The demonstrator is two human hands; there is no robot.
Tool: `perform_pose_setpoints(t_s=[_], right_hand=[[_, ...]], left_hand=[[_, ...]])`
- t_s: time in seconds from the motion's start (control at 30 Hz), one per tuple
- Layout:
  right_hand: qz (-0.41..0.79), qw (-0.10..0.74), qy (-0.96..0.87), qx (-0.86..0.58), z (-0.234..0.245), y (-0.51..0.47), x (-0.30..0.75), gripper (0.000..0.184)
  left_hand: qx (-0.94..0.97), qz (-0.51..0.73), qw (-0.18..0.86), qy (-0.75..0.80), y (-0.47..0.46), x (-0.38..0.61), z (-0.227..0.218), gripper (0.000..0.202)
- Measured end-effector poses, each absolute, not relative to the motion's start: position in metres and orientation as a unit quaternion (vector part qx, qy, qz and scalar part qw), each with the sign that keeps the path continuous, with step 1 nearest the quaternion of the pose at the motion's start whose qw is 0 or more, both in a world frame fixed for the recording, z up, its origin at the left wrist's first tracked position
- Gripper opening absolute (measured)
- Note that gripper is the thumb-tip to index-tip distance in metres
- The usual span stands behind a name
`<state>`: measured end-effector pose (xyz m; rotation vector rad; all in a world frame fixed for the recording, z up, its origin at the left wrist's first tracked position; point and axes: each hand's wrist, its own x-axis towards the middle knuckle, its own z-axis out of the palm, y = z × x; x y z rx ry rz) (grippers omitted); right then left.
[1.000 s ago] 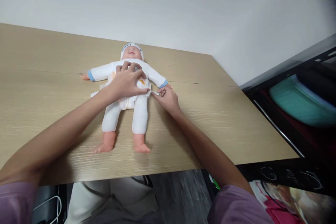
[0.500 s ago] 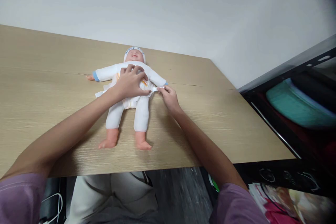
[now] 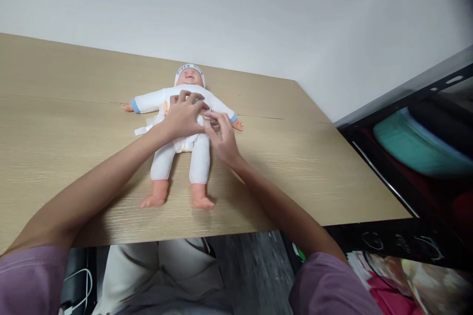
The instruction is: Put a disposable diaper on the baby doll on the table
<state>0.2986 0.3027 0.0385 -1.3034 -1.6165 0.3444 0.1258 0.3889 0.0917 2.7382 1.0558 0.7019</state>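
Observation:
A baby doll (image 3: 200, 160) in a white suit with blue cuffs and a printed cap lies on its back, feet toward me. Around its hips is a white diaper (image 3: 184, 145) with orange markings. My left hand (image 3: 185, 115) rests spread over the diaper's front, fingers apart on the doll's belly. At the doll's right-hand side in view, my right hand (image 3: 222, 138) pinches the diaper's fastening tab against the front, close to my left thumb. The fingers mostly hide that tab. Out on the other side, a loose white tab (image 3: 141, 131) sticks out over the wood.
The doll lies on a light wooden table (image 3: 288, 167) that meets a white wall (image 3: 236, 15). To the right stands a black rack (image 3: 391, 182) holding a teal item (image 3: 421, 145). Below the front edge are my legs (image 3: 158, 270) and a bag-like pink item (image 3: 395, 295).
My right hand has moved left and inward, bringing the stretched-out tab over onto the diaper's front. The doll's hand on that side is now uncovered. My left hand has stayed in place.

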Motion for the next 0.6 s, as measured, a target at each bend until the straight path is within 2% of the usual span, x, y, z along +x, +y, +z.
perform_pose_setpoints(t_s=[0.13, 0.3, 0.47, 0.6], right_hand=[[0.060, 0.453, -0.742, -0.491, 0.033, 0.282, 0.299, 0.054], [0.093, 0.468, -0.756, -0.448, 0.031, 0.292, 0.299, 0.058], [0.113, 0.475, -0.749, -0.448, 0.034, 0.295, 0.300, 0.060], [0.101, 0.505, -0.717, -0.470, 0.047, 0.300, 0.292, 0.059]], left_hand=[[0.900, 0.251, 0.070, 0.348, 0.395, 0.125, 0.086, 0.069], [0.904, 0.288, 0.090, 0.304, 0.406, 0.117, 0.080, 0.092], [0.866, 0.344, 0.105, 0.346, 0.408, 0.071, 0.067, 0.064], [0.842, 0.346, 0.108, 0.400, 0.407, 0.014, 0.048, 0.058]])
